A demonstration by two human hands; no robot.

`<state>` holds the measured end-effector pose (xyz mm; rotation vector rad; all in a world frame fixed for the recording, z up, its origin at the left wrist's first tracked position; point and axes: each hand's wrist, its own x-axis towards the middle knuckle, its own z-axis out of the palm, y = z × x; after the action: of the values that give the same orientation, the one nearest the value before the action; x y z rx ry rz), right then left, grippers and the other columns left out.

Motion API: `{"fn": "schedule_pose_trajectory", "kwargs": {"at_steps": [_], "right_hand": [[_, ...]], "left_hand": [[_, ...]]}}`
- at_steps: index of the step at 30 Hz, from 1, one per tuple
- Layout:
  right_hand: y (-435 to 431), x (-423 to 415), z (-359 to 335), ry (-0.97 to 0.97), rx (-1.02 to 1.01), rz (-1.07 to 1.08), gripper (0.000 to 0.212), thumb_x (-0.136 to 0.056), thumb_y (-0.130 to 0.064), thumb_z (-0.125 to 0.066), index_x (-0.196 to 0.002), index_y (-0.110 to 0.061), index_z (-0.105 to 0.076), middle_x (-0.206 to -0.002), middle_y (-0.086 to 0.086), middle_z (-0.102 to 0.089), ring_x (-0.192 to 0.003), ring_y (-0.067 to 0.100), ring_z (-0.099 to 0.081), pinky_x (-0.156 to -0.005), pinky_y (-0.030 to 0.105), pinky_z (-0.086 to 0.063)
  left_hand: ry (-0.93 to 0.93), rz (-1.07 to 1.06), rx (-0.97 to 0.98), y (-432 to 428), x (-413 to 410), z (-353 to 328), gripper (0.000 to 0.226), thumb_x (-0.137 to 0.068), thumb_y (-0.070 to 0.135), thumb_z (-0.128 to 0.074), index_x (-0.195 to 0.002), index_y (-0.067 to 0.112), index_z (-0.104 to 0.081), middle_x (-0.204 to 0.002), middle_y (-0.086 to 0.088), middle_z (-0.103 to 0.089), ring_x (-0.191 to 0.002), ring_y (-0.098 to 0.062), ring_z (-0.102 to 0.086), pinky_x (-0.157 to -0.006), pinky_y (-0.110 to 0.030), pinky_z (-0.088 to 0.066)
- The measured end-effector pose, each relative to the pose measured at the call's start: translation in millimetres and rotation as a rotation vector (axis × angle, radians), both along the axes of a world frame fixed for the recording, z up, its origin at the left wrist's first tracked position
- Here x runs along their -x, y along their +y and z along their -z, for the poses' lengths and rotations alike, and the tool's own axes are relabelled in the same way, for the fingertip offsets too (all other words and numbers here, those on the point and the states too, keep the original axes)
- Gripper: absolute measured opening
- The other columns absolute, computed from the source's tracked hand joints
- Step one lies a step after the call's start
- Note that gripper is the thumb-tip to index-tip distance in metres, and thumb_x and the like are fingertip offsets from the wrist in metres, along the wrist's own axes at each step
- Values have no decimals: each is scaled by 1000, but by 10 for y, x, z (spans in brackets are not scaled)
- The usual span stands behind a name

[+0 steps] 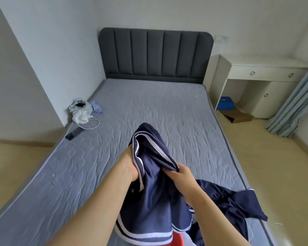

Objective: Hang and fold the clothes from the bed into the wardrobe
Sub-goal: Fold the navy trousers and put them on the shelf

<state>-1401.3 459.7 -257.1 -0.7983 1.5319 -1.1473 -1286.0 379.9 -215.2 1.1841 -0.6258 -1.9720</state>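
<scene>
The navy garment [149,192] with white trim hangs bunched above the foot end of the bed [167,107], lifted off the mattress and held up between both hands. It looks as if the person is hunting for an opening or hem to straighten it before hanging or folding. The left hand [128,167] grips a white-trimmed edge, its fingers buried in the cloth. The right hand [181,174] pinches a gathered fold at the top, fingers curled tight round it. I'd say holding it by two points lets the loose part fall and shows its shape. A second navy garment [238,201] lies crumpled at the bed's right foot corner, just beside the right forearm, likely waiting its turn. Something red [169,239] shows below the hanging cloth; what it is I cannot tell. Along the bed's left edge sit a phone [74,133], a white cable [92,126], a white bag [80,110] and a plastic bottle [97,107], well apart from the clothes. No wardrobe is in view.
</scene>
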Motion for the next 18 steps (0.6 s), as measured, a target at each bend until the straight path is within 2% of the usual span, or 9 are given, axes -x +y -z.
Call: {"fn": "schedule_pose_trajectory", "kwargs": {"at_steps": [1,3,5,7,8,9,12,15,18], "right_hand": [[-18,-6,-23,-83,-7,67,11,-91,-6,-53,-87,-8,-63,-79,8,-63,-77,19,-57,-69,28,-47],[-69,19,-96,-240,-29,222,13,-94,-11,-51,-90,-7,-63,-80,10,-65,-74,22,-59,-65,28,-48],[-134,60,-172,-327,-51,306,14,-95,-16,-49,-88,-11,-60,-84,9,-65,-74,21,-61,-63,28,-49],[-200,80,-227,-390,-55,361,12,-96,-18,-49,-87,-16,-57,-87,8,-63,-76,20,-59,-65,29,-49],[-222,79,-250,-416,-51,381,11,-96,-17,-49,-87,-16,-56,-85,8,-62,-75,20,-59,-65,30,-48],[-243,69,-265,-436,-44,393,11,-96,-15,-49,-87,-16,-56,-84,8,-62,-74,20,-58,-64,31,-48],[-262,47,-261,-458,-37,385,11,-94,-14,-50,-86,-15,-58,-85,10,-63,-75,22,-59,-65,34,-49],[-265,44,-247,-456,-15,378,11,-93,-16,-52,-87,-16,-61,-87,10,-64,-80,22,-60,-71,35,-49],[-283,-2,-242,-511,14,348,11,-93,-14,-51,-90,-12,-61,-88,13,-65,-83,25,-60,-81,40,-49]], "left_hand": [[-58,12,-17,-3,-76,-12,39,-97,28,-40,-67,8,-53,-45,-9,-55,-51,-20,-50,-56,-26,-38],[-92,-63,-29,-54,-162,-1,26,-94,21,-48,-75,5,-58,-43,-7,-58,-52,-21,-53,-53,-28,-41],[-42,-169,9,-41,-157,54,9,-92,14,-52,-97,10,-58,-64,-7,-66,-66,-19,-56,-61,-29,-45],[-175,-27,92,16,-129,185,37,-90,8,-52,-124,21,-50,-99,-8,-63,-79,-17,-56,-71,-26,-43],[-266,108,151,71,-100,231,43,-89,5,-53,-129,21,-48,-108,-8,-61,-83,-17,-56,-74,-25,-42],[-331,244,183,124,-85,252,42,-89,3,-54,-128,18,-50,-108,-8,-61,-84,-17,-58,-75,-26,-45],[-299,477,197,218,-89,330,32,-89,9,-59,-120,18,-56,-103,-5,-66,-90,-18,-63,-80,-29,-52],[-442,522,321,233,-71,441,19,-95,20,-51,-113,19,-58,-105,0,-64,-91,-10,-61,-80,-19,-50],[-462,507,304,290,-16,468,26,-97,35,-43,-101,21,-64,-100,-1,-69,-95,-16,-63,-92,-32,-49]]}}
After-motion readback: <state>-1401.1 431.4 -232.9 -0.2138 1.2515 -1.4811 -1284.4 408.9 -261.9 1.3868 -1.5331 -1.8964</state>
